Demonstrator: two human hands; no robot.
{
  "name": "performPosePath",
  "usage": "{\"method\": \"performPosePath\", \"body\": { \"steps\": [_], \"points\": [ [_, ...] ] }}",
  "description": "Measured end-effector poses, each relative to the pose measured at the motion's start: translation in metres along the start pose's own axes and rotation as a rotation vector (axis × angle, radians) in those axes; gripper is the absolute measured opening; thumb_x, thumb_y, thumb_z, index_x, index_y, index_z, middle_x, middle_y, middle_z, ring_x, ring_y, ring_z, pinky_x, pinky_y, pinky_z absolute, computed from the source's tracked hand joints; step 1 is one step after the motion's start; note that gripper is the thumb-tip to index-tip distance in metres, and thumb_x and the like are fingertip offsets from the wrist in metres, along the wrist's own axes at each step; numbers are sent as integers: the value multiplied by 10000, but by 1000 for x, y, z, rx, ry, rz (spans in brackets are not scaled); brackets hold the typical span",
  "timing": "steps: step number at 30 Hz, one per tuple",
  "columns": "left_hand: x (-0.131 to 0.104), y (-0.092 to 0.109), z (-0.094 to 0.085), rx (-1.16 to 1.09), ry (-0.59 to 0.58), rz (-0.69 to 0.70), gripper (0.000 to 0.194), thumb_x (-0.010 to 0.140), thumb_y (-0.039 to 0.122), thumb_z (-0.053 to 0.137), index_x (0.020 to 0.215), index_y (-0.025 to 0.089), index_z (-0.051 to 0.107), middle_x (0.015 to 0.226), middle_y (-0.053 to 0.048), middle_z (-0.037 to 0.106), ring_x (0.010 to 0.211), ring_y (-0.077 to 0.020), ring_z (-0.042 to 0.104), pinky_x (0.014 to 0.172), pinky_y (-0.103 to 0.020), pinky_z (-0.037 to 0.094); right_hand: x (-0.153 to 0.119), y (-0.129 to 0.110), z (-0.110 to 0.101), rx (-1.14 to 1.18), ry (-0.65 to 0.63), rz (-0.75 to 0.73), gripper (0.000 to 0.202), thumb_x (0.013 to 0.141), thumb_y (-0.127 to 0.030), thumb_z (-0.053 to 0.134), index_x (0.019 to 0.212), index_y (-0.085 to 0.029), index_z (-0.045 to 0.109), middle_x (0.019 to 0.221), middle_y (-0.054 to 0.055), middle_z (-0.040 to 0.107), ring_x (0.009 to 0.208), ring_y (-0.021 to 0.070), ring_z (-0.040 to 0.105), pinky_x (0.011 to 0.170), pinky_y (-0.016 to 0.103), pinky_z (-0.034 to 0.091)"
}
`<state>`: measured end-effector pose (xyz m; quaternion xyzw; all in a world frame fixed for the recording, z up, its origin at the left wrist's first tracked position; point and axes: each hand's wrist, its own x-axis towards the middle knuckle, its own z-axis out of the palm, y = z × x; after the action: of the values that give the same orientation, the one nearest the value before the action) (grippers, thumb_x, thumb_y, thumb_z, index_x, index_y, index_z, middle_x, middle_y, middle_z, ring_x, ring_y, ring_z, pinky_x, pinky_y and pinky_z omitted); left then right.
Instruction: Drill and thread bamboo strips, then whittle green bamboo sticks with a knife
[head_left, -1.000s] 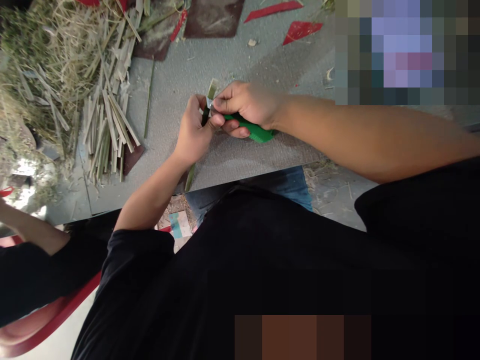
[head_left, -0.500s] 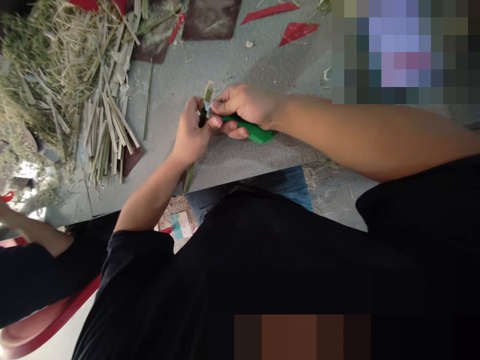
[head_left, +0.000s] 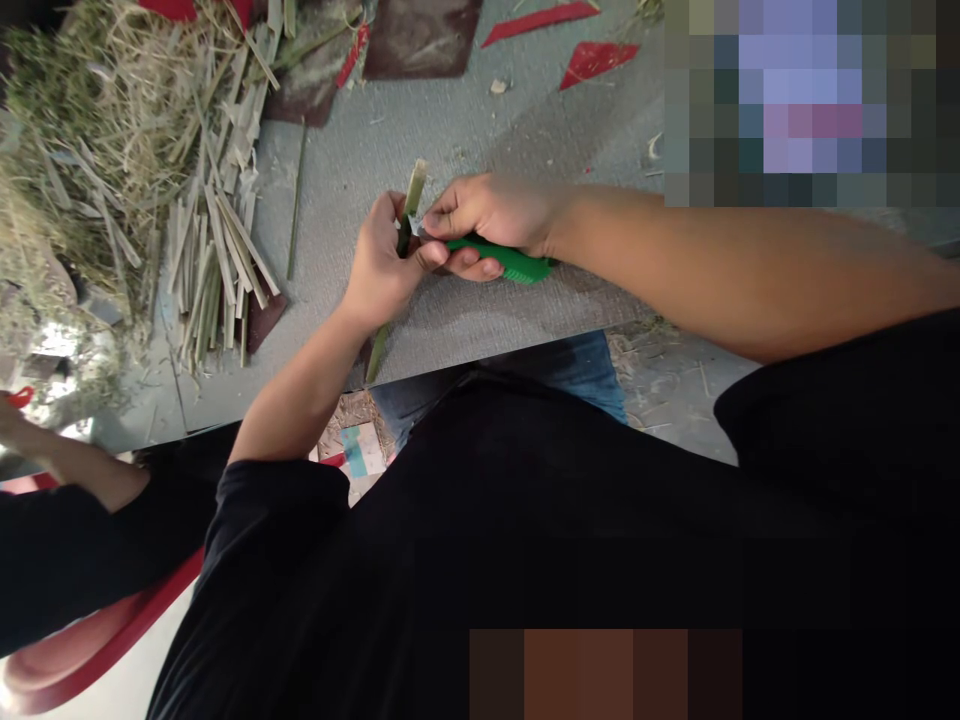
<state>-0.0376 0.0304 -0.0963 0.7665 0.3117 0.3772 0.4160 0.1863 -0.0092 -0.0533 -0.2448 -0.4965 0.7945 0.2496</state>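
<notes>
My left hand [head_left: 386,258] is closed round a narrow green strip [head_left: 414,188], which looks like split bamboo. Its pale upper end sticks out past my fingers, and its lower end reaches down to the table's near edge. In my right hand [head_left: 480,220] is a utility knife with a green handle [head_left: 521,264], gripped with the fingers wrapped around it. The knife's blade lies against the strip between my two hands, partly covered by fingers. My left thumb touches the right hand's fingers near the blade.
A bundle of cut strips [head_left: 217,270] and a heap of shavings [head_left: 112,130] cover the table's left side. Dark brown pieces [head_left: 424,40] and red scraps [head_left: 598,62] lie at the back. Another person's arm [head_left: 82,465] is at the lower left, beside a red chair [head_left: 105,650].
My right hand and the knife have shifted very slightly, and a little more of the strip's upper end shows. My left hand stays nearly in place.
</notes>
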Motion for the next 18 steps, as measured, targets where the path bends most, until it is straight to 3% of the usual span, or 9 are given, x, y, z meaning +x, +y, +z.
{"method": "performPosePath", "body": {
  "steps": [4, 9, 13, 18],
  "points": [
    [2, 0, -2, 2, 21, -35, 765, 814, 971, 801, 1047, 273, 590, 845, 7, 465, 866, -220, 618, 872, -454, 582, 6, 6, 0, 0, 54, -81, 521, 1132, -662, 682, 904, -212, 552, 641, -61, 452, 418, 76, 346, 366, 191, 339],
    [2, 5, 1, -50, -46, -83, 832, 720, 992, 866, 1006, 281, 543, 830, 22, 360, 853, -216, 565, 834, -430, 550, -2, -1, 2, -64, -8, -30, 506, 1132, -629, 707, 900, -200, 572, 606, -56, 458, 412, 89, 422, 368, 200, 359],
    [1, 9, 1, -44, -56, -86, 850, 704, 1006, 862, 986, 278, 524, 843, 24, 325, 842, -206, 532, 834, -428, 538, -3, 0, 0, -68, -38, -20, 525, 1194, -658, 582, 936, -201, 569, 626, -69, 461, 416, 71, 412, 399, 186, 345],
    [2, 4, -3, -21, -28, -49, 829, 738, 1004, 837, 996, 279, 529, 833, 26, 376, 802, -191, 512, 831, -423, 524, 6, 9, 0, -50, 43, -79, 558, 1110, -715, 693, 909, -215, 547, 636, -54, 455, 425, 87, 355, 356, 212, 329]
  ]
}}
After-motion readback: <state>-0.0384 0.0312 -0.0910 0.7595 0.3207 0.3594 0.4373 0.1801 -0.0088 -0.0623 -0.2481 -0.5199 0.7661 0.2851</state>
